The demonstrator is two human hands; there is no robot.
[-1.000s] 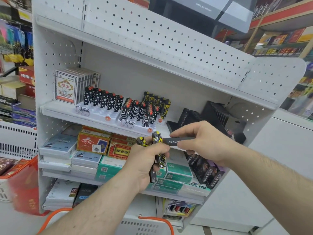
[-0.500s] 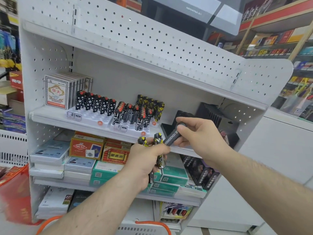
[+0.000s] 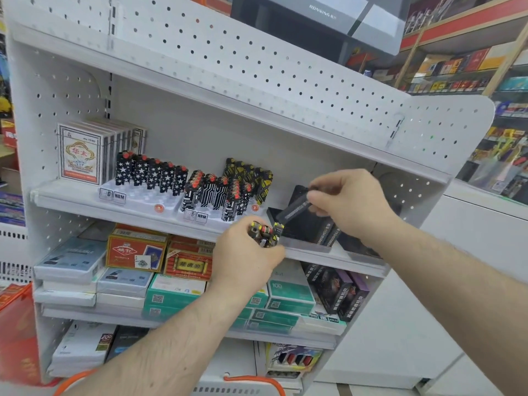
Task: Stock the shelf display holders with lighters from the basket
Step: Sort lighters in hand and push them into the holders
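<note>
Lighters are what both hands carry here. The right hand (image 3: 347,201) pinches 1 black lighter (image 3: 294,207) by its upper end between thumb and fingertips, its printed side up and its free end tilted down toward the left hand (image 3: 245,252). That hand is curled round a small bunch of patterned lighters (image 3: 265,231), whose tops stick out above the fist; how many it grips I cannot tell.

A lighter like this looks light, rigid and smooth-sided, so a narrow pinch could let it swivel. Holding it near the cap end, as here, leaves the base free to drop into a slot.

Just beyond the right hand, black display holders (image 3: 307,224) sit on the shelf (image 3: 308,252), 1 already showing lighters with numbers on their sides. Left of the left hand stands a white holder (image 3: 200,217) packed with circuit-patterned lighters, and further left a half-filled holder (image 3: 134,195) of star-patterned ones.

Compared with 0.5 s ago, the right hand has risen and moved away from the left, carrying the black lighter toward the black holders. The left hand's grip looks unchanged.
</note>
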